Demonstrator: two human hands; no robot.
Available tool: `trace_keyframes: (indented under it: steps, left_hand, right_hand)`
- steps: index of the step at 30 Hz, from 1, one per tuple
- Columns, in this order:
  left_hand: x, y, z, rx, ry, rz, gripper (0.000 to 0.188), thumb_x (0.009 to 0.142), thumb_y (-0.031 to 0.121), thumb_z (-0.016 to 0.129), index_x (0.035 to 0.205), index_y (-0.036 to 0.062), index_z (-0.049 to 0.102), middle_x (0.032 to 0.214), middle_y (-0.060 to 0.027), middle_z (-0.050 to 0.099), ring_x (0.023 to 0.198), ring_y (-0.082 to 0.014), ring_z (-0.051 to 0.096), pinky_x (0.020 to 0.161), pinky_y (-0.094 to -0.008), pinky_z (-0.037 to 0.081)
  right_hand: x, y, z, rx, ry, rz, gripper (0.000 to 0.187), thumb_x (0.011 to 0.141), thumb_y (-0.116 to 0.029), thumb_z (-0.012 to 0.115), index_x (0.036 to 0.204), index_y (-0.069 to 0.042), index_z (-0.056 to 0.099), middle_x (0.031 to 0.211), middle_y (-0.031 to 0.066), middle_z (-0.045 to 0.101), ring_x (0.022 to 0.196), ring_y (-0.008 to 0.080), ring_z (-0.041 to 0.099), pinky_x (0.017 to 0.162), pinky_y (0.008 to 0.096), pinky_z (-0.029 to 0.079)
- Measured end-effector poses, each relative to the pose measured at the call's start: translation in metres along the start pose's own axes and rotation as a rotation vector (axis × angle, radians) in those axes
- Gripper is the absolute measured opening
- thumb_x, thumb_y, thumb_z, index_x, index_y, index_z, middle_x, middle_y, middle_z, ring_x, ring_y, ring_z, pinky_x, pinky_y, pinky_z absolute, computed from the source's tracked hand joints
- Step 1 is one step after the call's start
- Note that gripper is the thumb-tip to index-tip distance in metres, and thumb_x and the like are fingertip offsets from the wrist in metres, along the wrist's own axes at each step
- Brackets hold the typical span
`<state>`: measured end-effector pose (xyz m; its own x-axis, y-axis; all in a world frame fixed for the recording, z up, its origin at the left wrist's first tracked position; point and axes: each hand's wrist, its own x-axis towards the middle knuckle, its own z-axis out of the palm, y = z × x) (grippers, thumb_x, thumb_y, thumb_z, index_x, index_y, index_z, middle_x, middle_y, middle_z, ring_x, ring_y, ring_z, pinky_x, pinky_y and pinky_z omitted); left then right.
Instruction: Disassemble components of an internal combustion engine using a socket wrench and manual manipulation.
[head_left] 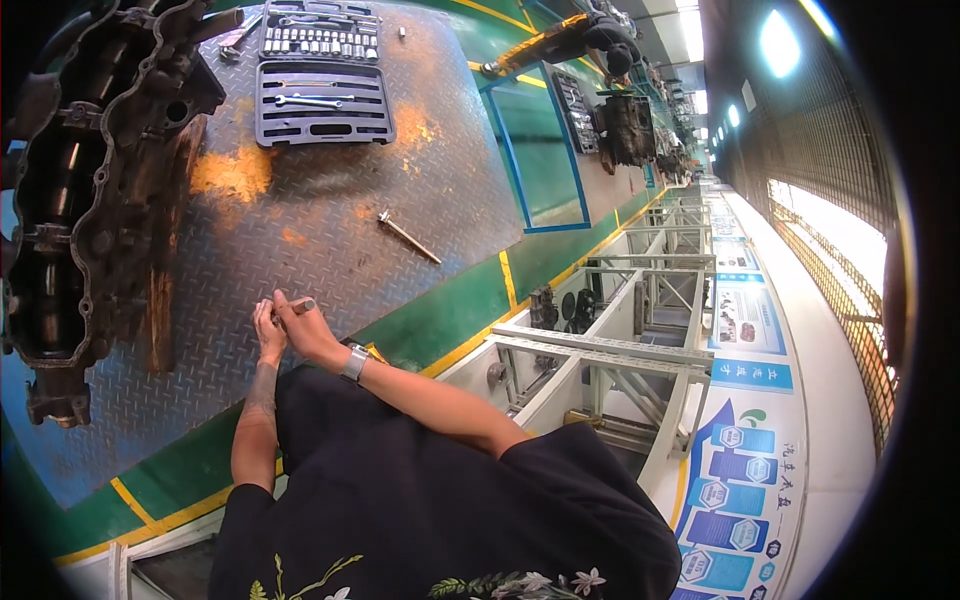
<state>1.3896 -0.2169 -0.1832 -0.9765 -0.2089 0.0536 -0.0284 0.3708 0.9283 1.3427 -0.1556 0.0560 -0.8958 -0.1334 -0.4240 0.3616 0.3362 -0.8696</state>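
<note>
My two hands meet in front of me, low over the near edge of the metal plate. My right hand, with a watch at its wrist, is closed round a short brownish cylindrical piece whose end sticks out from the fist. Against it, the fingers of my left hand are curled; what they hold, if anything, is hidden. Beyond my hands a long-handled ratchet wrench lies on the plate. To the left stands a large engine block, its open bores showing.
An open socket set case with sockets and wrenches lies at the far side of the plate. A wooden beam lies beside the block. At right are white metal frames holding parts. Another person bends over a second engine.
</note>
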Motion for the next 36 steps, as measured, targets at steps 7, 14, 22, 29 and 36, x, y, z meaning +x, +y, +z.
trace_keyframes:
  steps: [7, 14, 22, 29, 36]
  left_hand:
    - [0.004, 0.058, -0.039, -0.075, -0.107, 0.105, 0.017, 0.087, 0.019, 0.058, 0.084, 0.0029, 0.059, 0.085, -0.0137, 0.059, 0.086, -0.0358, 0.055, 0.077, -0.0453, 0.044]
    - [-0.002, 0.071, -0.061, 0.247, -0.355, 0.242, 0.015, 0.087, 0.019, 0.059, 0.082, 0.0043, 0.06, 0.089, -0.0144, 0.06, 0.088, -0.035, 0.056, 0.078, -0.045, 0.045]
    - [-0.036, -0.046, -0.005, 0.203, -0.25, 0.539, 0.013, 0.087, 0.019, 0.059, 0.092, 0.0081, 0.058, 0.099, -0.012, 0.061, 0.099, -0.032, 0.059, 0.085, -0.0432, 0.049]
    - [0.039, 0.066, -0.007, 0.061, -0.113, 0.324, 0.015, 0.079, 0.018, 0.063, 0.067, 0.0085, 0.059, 0.066, -0.0107, 0.058, 0.067, -0.0299, 0.059, 0.06, -0.0405, 0.048]
    - [0.092, 0.2, -0.078, 0.275, 0.511, 0.643, 0.01, 0.074, 0.014, 0.07, 0.071, 0.0106, 0.061, 0.069, -0.0055, 0.053, 0.071, -0.0244, 0.061, 0.059, -0.037, 0.05]
  right_hand:
    - [0.003, 0.008, 0.011, -0.06, -0.013, -0.063, 0.059, 0.098, -0.042, 0.046, 0.065, 0.006, 0.054, 0.059, 0.0165, 0.056, 0.055, 0.0262, 0.055, 0.057, 0.0381, 0.043]
    - [0.001, 0.029, 0.052, -0.282, 0.18, 0.059, 0.054, 0.091, -0.048, 0.056, 0.065, 0.0, 0.056, 0.072, 0.0212, 0.059, 0.074, 0.0413, 0.056, 0.089, 0.0476, 0.04]
    - [-0.036, 0.021, 0.01, -0.076, -0.168, 0.015, 0.032, 0.094, -0.024, 0.054, 0.073, 0.0, 0.056, 0.074, 0.0211, 0.054, 0.073, 0.0389, 0.054, 0.081, 0.051, 0.039]
    - [0.065, -0.008, -0.039, -0.203, -0.166, 0.0, 0.029, 0.093, -0.026, 0.059, 0.08, -0.001, 0.06, 0.064, 0.005, 0.056, 0.052, 0.0133, 0.048, 0.046, 0.0359, 0.039]
    - [0.006, -0.208, -0.072, 0.702, -0.603, -0.397, 0.053, 0.096, -0.05, 0.035, 0.073, -0.004, 0.045, 0.062, 0.0003, 0.034, 0.055, 0.0122, 0.028, 0.053, 0.0277, 0.025]
